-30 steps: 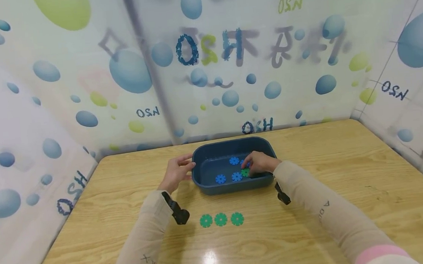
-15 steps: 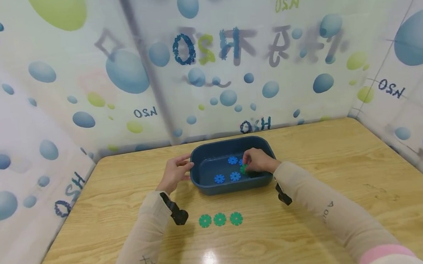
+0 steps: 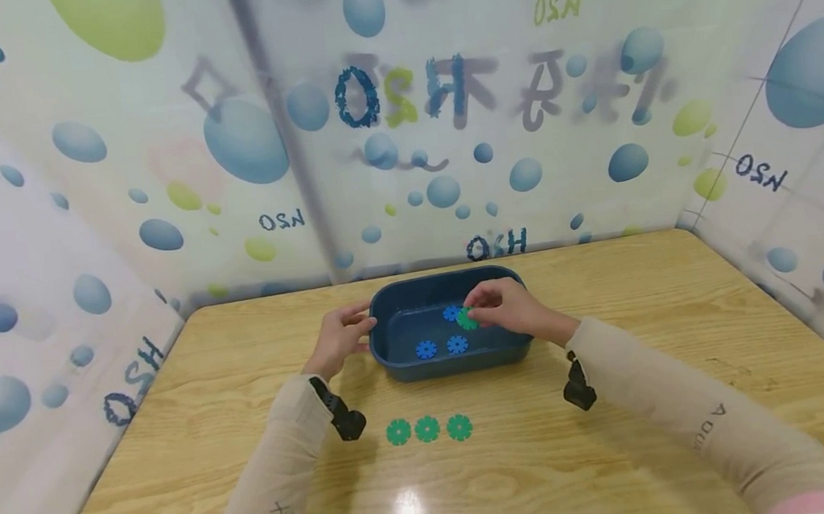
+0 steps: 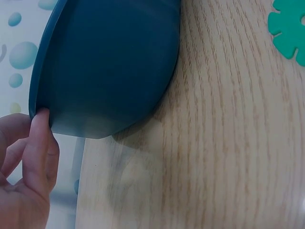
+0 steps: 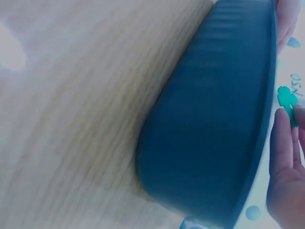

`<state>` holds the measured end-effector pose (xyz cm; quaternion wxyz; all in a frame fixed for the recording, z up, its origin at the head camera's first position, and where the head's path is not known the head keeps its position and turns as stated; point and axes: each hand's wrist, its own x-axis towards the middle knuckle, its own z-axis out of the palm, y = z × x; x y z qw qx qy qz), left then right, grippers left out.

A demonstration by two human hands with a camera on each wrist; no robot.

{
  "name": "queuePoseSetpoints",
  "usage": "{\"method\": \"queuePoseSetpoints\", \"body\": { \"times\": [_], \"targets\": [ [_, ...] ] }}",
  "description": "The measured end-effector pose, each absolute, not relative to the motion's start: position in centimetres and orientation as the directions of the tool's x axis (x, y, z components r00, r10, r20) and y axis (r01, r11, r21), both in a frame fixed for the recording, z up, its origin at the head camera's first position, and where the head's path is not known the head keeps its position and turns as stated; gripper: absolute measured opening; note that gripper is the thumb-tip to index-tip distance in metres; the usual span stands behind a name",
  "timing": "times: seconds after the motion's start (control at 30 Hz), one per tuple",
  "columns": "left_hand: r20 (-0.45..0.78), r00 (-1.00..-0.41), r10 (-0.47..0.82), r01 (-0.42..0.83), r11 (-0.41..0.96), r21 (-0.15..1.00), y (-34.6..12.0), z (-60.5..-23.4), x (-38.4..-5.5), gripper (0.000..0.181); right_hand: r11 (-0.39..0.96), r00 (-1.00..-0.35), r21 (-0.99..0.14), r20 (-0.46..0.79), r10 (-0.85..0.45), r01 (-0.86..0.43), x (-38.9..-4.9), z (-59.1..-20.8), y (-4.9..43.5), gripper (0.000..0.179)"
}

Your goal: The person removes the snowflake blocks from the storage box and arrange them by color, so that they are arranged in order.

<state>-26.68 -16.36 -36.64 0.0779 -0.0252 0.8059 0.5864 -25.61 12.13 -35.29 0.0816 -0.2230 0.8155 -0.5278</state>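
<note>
My right hand [image 3: 506,306] pinches a green snowflake disc [image 3: 468,319] between thumb and fingers, above the inside of a dark blue bin [image 3: 421,371]. In the right wrist view the green disc [image 5: 287,99] shows beyond the bin's rim. My left hand [image 3: 339,339] holds the bin's left end; in the left wrist view the fingers [image 4: 35,162] touch its wall [image 4: 114,67] near the rim. Inside the bin lie blue snowflake discs, one at the front left [image 3: 426,349], one at the front middle [image 3: 458,344] and one farther back [image 3: 450,313], partly covered.
Three green snowflake discs, a left [image 3: 398,431], a middle [image 3: 427,428] and a right one [image 3: 459,427], lie in a row on the wooden table [image 3: 545,472] in front of the bin. A patterned curtain [image 3: 405,169] stands behind the table.
My right hand has risen from the bin's floor with the green disc, which now overlaps the back blue disc in view. The right forearm has swung right. My left hand stays at the bin.
</note>
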Motion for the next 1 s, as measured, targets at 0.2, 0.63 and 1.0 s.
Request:
{"method": "queuePoseSetpoints", "body": {
  "times": [0.2, 0.63, 1.0],
  "targets": [
    [-0.159, -0.986, 0.05, -0.135, 0.314, 0.94, -16.4, -36.7, -26.7, 0.04, 0.32, -0.871, -0.925, 0.023, -0.49, -0.205, -23.8, -34.8, 13.0, 0.018],
    [-0.171, -0.985, 0.033, -0.153, 0.31, 0.939, -16.4, -36.8, -27.0, 0.04, 0.308, -0.712, -0.877, 0.053, -0.7, -0.369, -20.3, -36.5, 13.3, 0.011],
    [-0.164, -0.986, 0.037, -0.146, 0.307, 0.941, -16.3, -36.5, -26.8, 0.04, 0.362, -0.694, -0.857, -0.008, -0.72, -0.366, -19.6, -39.8, 13.3, 0.01]
  ]
}}
